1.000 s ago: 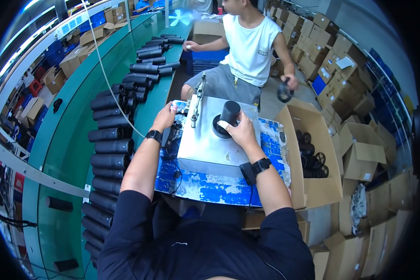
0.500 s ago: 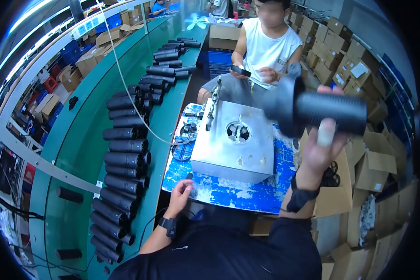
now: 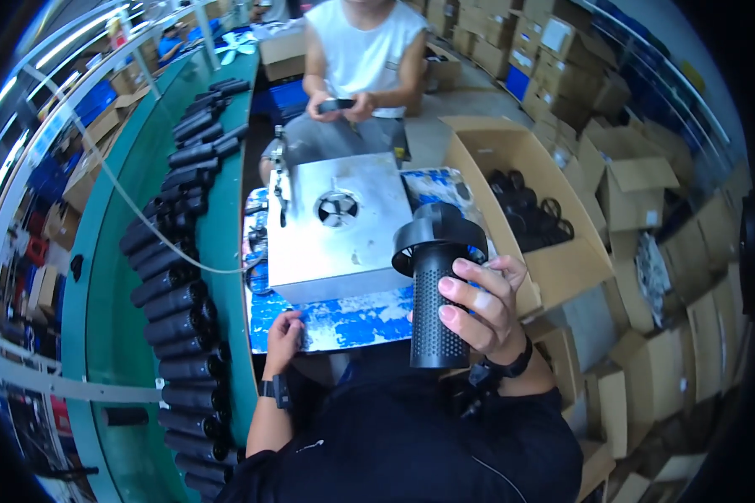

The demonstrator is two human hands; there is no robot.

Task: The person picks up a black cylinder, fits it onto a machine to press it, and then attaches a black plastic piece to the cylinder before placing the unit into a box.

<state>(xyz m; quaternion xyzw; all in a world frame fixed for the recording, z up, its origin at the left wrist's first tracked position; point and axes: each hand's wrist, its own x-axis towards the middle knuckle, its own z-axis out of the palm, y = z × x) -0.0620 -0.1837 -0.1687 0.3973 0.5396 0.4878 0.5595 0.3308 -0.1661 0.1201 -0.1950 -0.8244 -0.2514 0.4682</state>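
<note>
My right hand (image 3: 488,303) grips a black perforated cylinder (image 3: 432,323), which stands nearly upright in front of me. A wider black ring-shaped collar (image 3: 439,230) sits at its top end. My left hand (image 3: 283,339) is at the near left edge of the worn blue table (image 3: 344,323), its fingers curled together. Whatever may be in those fingers is hidden. Beyond both hands, a silver metal box fixture (image 3: 310,260) rests on the table. A round opening (image 3: 338,209) with metal parts inside shows in its top, and a toggle clamp (image 3: 279,172) is at its left side.
On the left, several black cylinders (image 3: 180,327) lie in rows along a green bench (image 3: 113,327). A cardboard box (image 3: 575,277) of black rings (image 3: 524,210) stands right of the table. Across from me a person (image 3: 365,59) holds a dark round part (image 3: 335,105). Cartons (image 3: 629,180) crowd the right side.
My right hand has brought the cylinder down and leftward, turning it from lying sideways to nearly upright. The view has swung right, and the person opposite now has both hands on the dark part.
</note>
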